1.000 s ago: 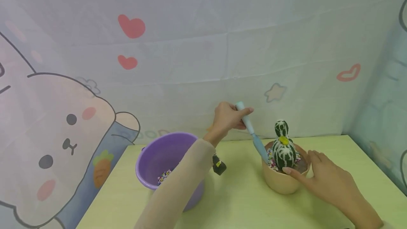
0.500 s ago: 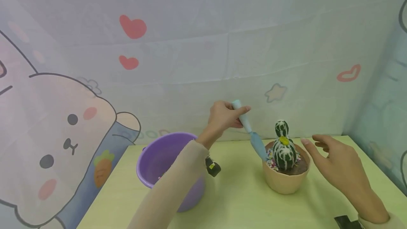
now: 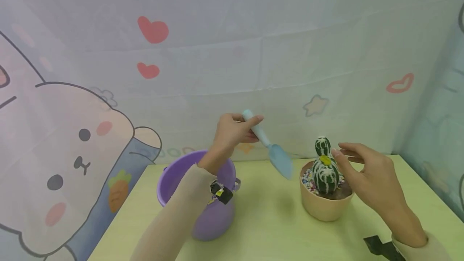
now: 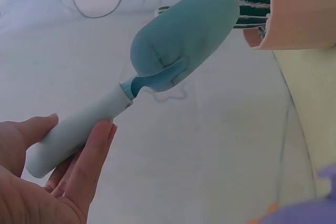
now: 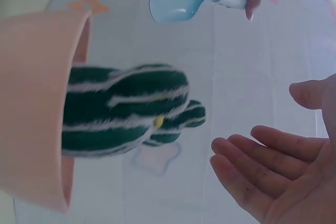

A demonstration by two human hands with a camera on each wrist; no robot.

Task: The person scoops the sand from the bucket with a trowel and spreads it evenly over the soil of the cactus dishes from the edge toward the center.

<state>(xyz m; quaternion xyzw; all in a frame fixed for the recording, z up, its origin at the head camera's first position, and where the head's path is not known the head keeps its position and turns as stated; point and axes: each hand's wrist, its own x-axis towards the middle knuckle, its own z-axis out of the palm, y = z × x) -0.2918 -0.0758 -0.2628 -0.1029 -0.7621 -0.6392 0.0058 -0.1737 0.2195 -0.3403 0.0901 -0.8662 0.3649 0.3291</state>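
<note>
A light blue trowel (image 3: 280, 160) is held by its handle in my left hand (image 3: 233, 132), blade pointing down to the right, above the table between bucket and pot. Its blade (image 4: 184, 35) looks bare in the wrist views. A toy-like green cactus (image 3: 325, 174) with white stripes and a yellow spot stands in a peach pot (image 3: 324, 208). Small multicoloured beads (image 3: 308, 180) lie on the pot's left side, brown soil on its right. Just right of the cactus, my right hand (image 3: 377, 176) is raised with fingers spread, holding nothing; the right wrist view shows it apart from the plant.
A purple bucket (image 3: 214, 224) stands on the left of the pale yellow-green table (image 3: 264, 228), partly hidden behind my left forearm. Some beads show inside it. A printed cloth (image 3: 217, 71) with hearts and a rabbit hangs behind the table.
The trowel has come out of the pot and moved left and up in my left hand. My right hand has let go of the pot's rim and risen beside the cactus.
</note>
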